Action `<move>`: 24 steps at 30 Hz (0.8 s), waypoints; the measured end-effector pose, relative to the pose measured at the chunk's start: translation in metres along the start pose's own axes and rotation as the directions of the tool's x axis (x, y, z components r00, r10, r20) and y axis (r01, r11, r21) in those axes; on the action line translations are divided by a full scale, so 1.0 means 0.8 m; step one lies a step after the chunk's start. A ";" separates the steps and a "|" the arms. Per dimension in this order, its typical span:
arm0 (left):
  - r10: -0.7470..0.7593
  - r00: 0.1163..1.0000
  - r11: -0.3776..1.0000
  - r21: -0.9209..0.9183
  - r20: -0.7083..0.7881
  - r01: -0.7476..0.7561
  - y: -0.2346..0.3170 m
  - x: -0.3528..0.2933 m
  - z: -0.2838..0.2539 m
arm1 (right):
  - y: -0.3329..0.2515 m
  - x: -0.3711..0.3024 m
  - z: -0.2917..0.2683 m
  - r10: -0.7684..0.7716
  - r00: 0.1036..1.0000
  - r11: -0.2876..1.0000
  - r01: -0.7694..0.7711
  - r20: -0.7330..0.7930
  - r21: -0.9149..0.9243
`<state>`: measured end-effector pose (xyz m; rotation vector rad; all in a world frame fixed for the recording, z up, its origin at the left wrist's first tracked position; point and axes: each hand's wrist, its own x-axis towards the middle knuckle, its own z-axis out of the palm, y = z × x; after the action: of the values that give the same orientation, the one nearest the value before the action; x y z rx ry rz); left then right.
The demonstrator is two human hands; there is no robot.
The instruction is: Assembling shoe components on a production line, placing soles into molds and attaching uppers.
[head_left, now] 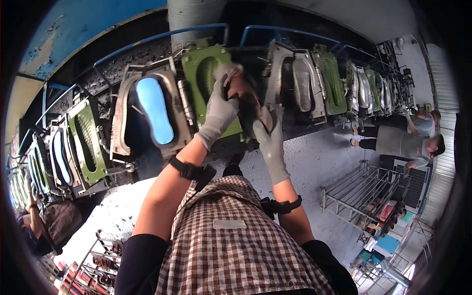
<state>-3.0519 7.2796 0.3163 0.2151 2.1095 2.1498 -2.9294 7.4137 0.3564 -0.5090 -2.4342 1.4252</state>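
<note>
A brownish-red shoe [240, 88], smeared by motion, is held up in front of an opened green sole mould [199, 71]. My left hand [220, 110], in a grey glove, is closed on the shoe's far part. At its near, darker end my right hand [270, 140], gloved the same way, grips it with thumb and fingers apart around it. Left of my hands lies a metal mould [179, 98] with a bright blue sole-shaped insert [155, 110]. To the right is another metal mould [317, 105] with a silvery sole-shaped form [302, 84].
More moulds [87, 140] line the machine on both sides, with blue rails [162, 34] behind them. A metal rack [361, 194] stands at right, a shoe rack [105, 260] at lower left. One person [403, 142] stands far right; another [34, 221] works at far left.
</note>
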 end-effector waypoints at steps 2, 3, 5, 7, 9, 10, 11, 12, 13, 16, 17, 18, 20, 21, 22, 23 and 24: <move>0.035 0.999 0.990 -0.135 0.031 -0.031 0.014 -0.011 0.064 | 0.030 0.012 -0.052 0.259 0.954 0.867 -0.297 0.149 0.400; 0.198 0.980 0.976 0.088 0.027 -0.200 0.026 -0.016 0.097 | 0.044 0.022 -0.076 0.260 0.954 0.862 -0.299 0.149 0.410; 0.133 0.966 0.990 -0.079 0.221 -0.119 0.030 -0.023 0.174 | 0.076 0.045 -0.128 0.188 0.972 0.872 -0.099 -0.141 0.480; 0.162 0.945 0.980 0.067 0.283 -0.188 0.015 -0.019 0.253 | 0.143 0.071 -0.194 0.267 0.921 0.886 -0.119 -0.283 0.447; -0.064 0.993 0.989 -0.124 0.102 0.076 -0.075 0.025 0.320 | 0.173 0.107 -0.234 0.189 0.932 0.900 -0.039 -0.308 0.434; -0.232 0.970 0.961 -0.139 0.075 0.241 -0.096 0.050 0.335 | 0.163 0.123 -0.257 0.457 0.857 0.784 -0.262 -0.237 0.563; -0.393 0.918 0.903 -0.162 0.054 0.397 -0.111 0.073 0.349 | 0.163 0.136 -0.278 0.686 0.716 0.600 -0.451 -0.134 0.661; -0.461 0.887 0.880 -0.144 -0.029 0.453 -0.108 0.095 0.370 | 0.180 0.146 -0.299 0.704 0.695 0.569 -0.425 -0.149 0.704; -0.542 0.840 0.805 -0.274 0.022 0.527 -0.106 0.114 0.383 | 0.195 0.156 -0.313 0.706 0.693 0.567 -0.429 -0.146 0.703; -0.414 0.882 0.736 -0.487 0.226 0.470 -0.134 0.133 0.378 | 0.192 0.198 -0.328 0.354 0.933 0.742 -0.233 -0.072 0.629; -0.455 0.860 0.751 -0.419 0.233 0.510 -0.132 0.130 0.380 | 0.189 0.214 -0.332 0.366 0.928 0.738 -0.246 -0.067 0.629; -0.473 0.869 0.781 -0.386 0.147 0.491 -0.131 0.121 0.389 | 0.182 0.234 -0.333 0.331 0.938 0.793 -0.215 -0.107 0.569; -0.478 0.878 0.818 -0.343 0.040 0.461 -0.132 0.103 0.391 | 0.187 0.281 -0.315 0.198 0.957 0.944 -0.127 -0.214 0.304; -0.413 0.911 0.843 -0.381 -0.006 0.379 -0.138 0.085 0.386 | 0.180 0.292 -0.300 0.098 0.961 0.994 -0.080 -0.259 0.078; -0.346 0.937 0.862 -0.414 -0.055 0.294 -0.144 0.070 0.382 | 0.172 0.293 -0.291 0.012 0.964 0.996 -0.036 -0.264 -0.085; -0.349 0.935 0.862 -0.410 -0.055 0.298 -0.137 0.059 0.391 | 0.196 0.304 -0.285 -0.304 0.924 0.930 0.234 -0.233 -0.284; -0.361 0.932 0.876 -0.360 -0.043 0.323 -0.127 0.047 0.397 | 0.204 0.309 -0.282 -0.353 0.935 0.864 0.310 -0.039 -0.396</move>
<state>-3.0314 7.6005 0.2212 -0.2970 1.6150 2.2949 -3.0349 7.7705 0.3352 -0.2170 -2.5590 0.7624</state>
